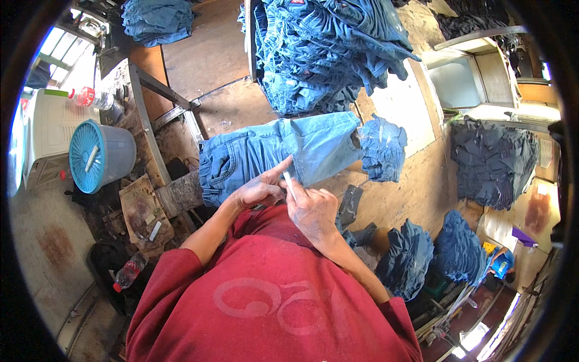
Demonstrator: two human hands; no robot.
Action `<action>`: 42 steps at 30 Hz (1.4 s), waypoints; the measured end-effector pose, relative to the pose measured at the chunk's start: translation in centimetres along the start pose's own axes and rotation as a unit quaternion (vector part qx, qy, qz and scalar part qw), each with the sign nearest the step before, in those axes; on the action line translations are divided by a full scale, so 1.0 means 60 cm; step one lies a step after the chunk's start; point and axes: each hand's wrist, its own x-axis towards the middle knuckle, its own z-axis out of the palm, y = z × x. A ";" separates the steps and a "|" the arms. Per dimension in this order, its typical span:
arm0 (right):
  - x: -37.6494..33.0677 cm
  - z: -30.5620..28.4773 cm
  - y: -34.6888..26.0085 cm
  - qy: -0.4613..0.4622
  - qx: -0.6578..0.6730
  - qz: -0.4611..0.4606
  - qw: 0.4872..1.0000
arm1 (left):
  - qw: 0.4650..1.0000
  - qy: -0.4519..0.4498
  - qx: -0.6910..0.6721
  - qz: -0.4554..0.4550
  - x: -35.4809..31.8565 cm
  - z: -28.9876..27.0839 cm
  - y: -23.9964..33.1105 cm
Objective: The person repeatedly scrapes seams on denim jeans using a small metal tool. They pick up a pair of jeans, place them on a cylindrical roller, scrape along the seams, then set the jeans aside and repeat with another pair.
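A pair of light-blue denim trousers (259, 145) lies folded lengthwise in front of me, its gathered elastic waistband at the left and the leg running right. My left hand (260, 190) is at the near edge of the denim, index finger stretched out and touching or just above the cloth. Its thumb reaches toward my right hand, and I see nothing in its grip. My right hand (313, 211) is closed around a slim white stick (289, 184) whose tip points up at the denim; whether it is a pen or chalk I cannot tell.
A tall heap of denim (325, 54) stands beyond the trousers, and a small folded denim stack (383, 148) sits to their right. Dark garments (491, 160) are piled farther right. Denim bundles (407, 259) rest at the near right. A lidded bucket (102, 154) stands at left.
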 end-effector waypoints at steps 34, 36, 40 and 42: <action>-0.004 -0.001 -0.003 0.013 0.031 0.077 0.996 | 1.000 0.000 0.022 -0.001 0.004 -0.013 -0.004; -0.005 -0.002 -0.002 0.019 -0.048 0.120 0.991 | 1.000 0.001 0.003 -0.022 0.002 -0.011 -0.003; -0.005 -0.024 0.015 -0.012 0.066 0.105 0.992 | 0.997 0.048 0.052 0.013 0.005 0.011 0.006; 0.005 -0.036 0.035 0.081 0.113 0.184 0.973 | 0.975 0.143 0.157 0.065 0.009 0.028 0.008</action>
